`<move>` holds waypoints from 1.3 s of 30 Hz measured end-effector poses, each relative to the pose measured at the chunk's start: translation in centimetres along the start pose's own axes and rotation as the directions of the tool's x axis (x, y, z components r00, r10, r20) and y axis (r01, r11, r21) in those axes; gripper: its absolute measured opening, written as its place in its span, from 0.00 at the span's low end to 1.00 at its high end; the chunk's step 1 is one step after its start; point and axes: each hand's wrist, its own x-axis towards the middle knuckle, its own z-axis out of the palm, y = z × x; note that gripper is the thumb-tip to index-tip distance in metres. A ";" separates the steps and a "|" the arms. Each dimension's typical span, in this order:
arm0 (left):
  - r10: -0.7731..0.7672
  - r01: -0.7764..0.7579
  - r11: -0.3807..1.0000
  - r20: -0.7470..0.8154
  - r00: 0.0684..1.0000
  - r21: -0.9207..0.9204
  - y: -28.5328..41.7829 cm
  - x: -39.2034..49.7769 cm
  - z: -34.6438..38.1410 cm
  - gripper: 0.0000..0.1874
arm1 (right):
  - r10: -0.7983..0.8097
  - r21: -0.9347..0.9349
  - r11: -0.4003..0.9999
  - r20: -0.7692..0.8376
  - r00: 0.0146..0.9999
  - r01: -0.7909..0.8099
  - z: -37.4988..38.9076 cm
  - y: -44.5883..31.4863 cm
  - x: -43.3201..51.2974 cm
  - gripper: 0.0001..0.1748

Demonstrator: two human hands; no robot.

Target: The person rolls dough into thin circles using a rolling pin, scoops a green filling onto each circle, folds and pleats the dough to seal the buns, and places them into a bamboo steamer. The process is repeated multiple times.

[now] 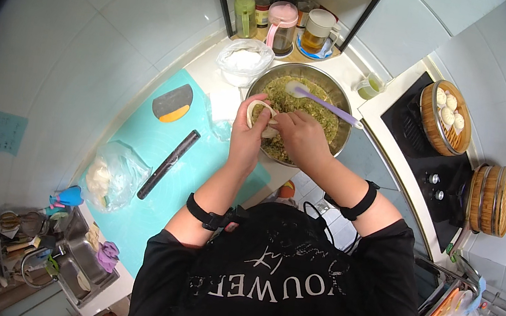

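Observation:
My left hand (249, 133) cups a round dough wrapper (269, 132) with green minced filling inside it, the thumb lying over the filling. The fingertips of my right hand (304, 136) pinch the wrapper's right edge. Both hands are over the near left part of a large steel bowl (344, 139). Green minced filling (328, 91) covers the bowl's inside. A spatula with a purple handle (330, 107) lies across it, its pale head on the filling and its handle end over the right rim. My fingers hide part of the wrapper.
On the turquoise mat (205, 185) lie a rolling pin (168, 164), a dough scraper (172, 102) and bagged dough (99, 180). Behind are a bag of white powder (243, 59) and a cup (369, 87). Right, a bamboo steamer (448, 117) holding several buns stands on the stove (426, 168).

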 end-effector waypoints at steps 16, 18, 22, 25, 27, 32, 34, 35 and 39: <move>-0.059 0.050 0.996 0.134 0.989 0.070 1.1 0.0 -0.6 0.19 | 0.230 0.017 0.970 0.243 0.942 -0.241 -0.7 0.6 0.8 0.10; -0.123 0.119 0.992 0.103 0.987 0.047 1.7 -0.2 -0.5 0.22 | 0.251 0.014 0.964 0.276 0.928 -0.265 -0.6 0.8 0.8 0.10; -0.053 0.057 0.995 0.056 0.997 -0.077 2.0 -0.4 0.3 0.21 | 0.254 0.023 0.964 0.202 0.946 -0.264 -0.2 1.0 0.7 0.08; -0.068 0.074 0.994 0.073 0.995 -0.083 1.2 -0.4 0.5 0.19 | 0.130 0.011 0.991 0.155 0.979 -0.134 0.2 1.0 0.7 0.07; -0.082 0.089 0.989 0.060 0.995 -0.119 0.5 -0.2 0.2 0.18 | 0.040 -0.012 0.999 0.160 0.986 -0.039 0.4 1.0 0.7 0.07; -0.013 0.012 1.000 -0.025 1.000 -0.014 -0.9 0.4 -0.5 0.11 | -0.079 -0.040 0.995 0.181 0.980 0.088 0.3 0.8 0.5 0.06; -0.028 0.028 1.000 -0.024 0.999 0.009 -1.0 0.4 -0.7 0.09 | 0.031 -0.049 0.999 0.185 0.982 -0.023 0.1 0.6 0.6 0.05; -0.033 0.033 0.999 -0.010 0.999 0.013 -1.0 0.4 -0.6 0.09 | 0.104 -0.060 0.994 0.210 0.972 -0.094 0.1 0.6 0.8 0.06; -0.003 0.003 1.000 -0.003 1.000 0.018 -0.8 0.0 -0.4 0.09 | 0.259 -0.077 0.966 0.270 0.927 -0.247 -0.1 0.8 1.0 0.06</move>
